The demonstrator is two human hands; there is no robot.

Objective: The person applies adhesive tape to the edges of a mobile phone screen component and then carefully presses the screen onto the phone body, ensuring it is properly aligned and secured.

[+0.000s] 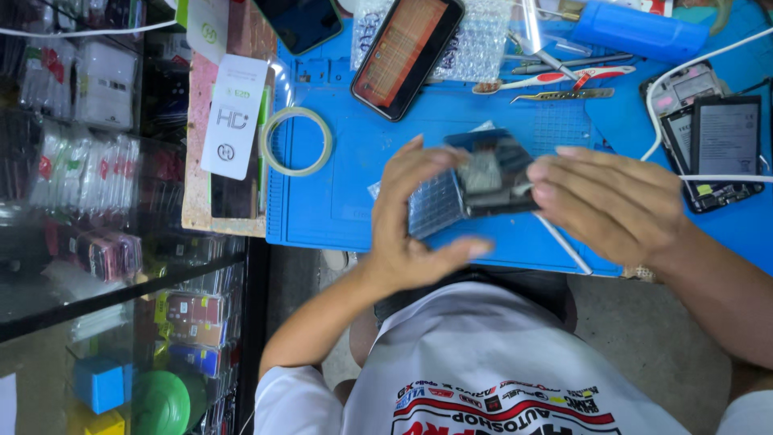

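Observation:
Both hands hold a dark, glossy phone screen panel [499,173] over the blue work mat [338,201]. My left hand [411,217] grips its left end together with a clear bubble-wrap sleeve [433,205], thumb below and fingers curled over the top. On the right, my right hand [612,201] pinches the panel's other edge with its fingertips. The panel sits partly inside the sleeve, tilted a little.
On the mat lie a roll of clear tape [296,141], a phone with an orange-lit screen [407,52], tweezers and small tools [564,76], a blue cylinder [636,31], an opened phone with battery [717,145] and a white cable [684,68]. A glass display case [97,242] stands left.

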